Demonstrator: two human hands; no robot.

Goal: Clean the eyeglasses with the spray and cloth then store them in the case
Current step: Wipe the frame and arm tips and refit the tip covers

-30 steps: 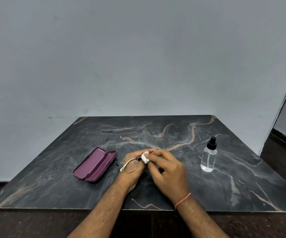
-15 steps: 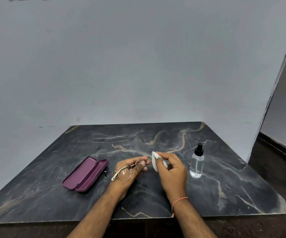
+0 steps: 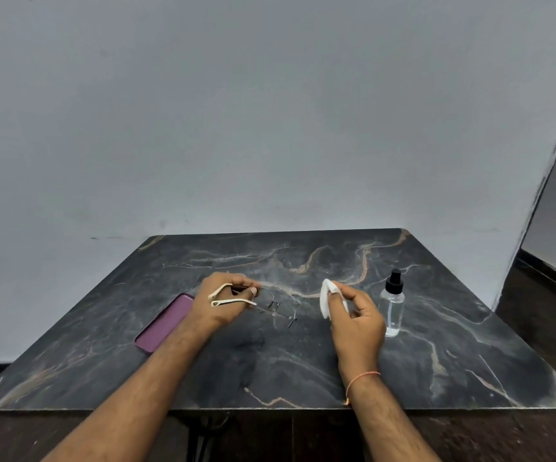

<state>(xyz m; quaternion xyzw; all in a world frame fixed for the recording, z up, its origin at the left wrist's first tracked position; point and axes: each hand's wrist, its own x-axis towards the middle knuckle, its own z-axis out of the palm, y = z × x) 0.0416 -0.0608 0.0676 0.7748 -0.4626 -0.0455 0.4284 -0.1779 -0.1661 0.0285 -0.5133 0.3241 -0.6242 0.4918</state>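
My left hand holds the thin-framed eyeglasses by their pale temple arms, with the lenses pointing right above the dark marble table. My right hand pinches a small white cloth, held apart from the glasses. The open purple case lies left of my left hand and is partly hidden by my wrist. A clear spray bottle with a black nozzle stands upright just right of my right hand.
A grey wall rises behind the table's far edge. Dark floor shows to the right and below the near edge. A thin orange band circles my right wrist.
My hands have drawn apart: the cloth left the lens and moved right. My left hand turned the glasses, now gripping the temple arms with the lenses pointing right.
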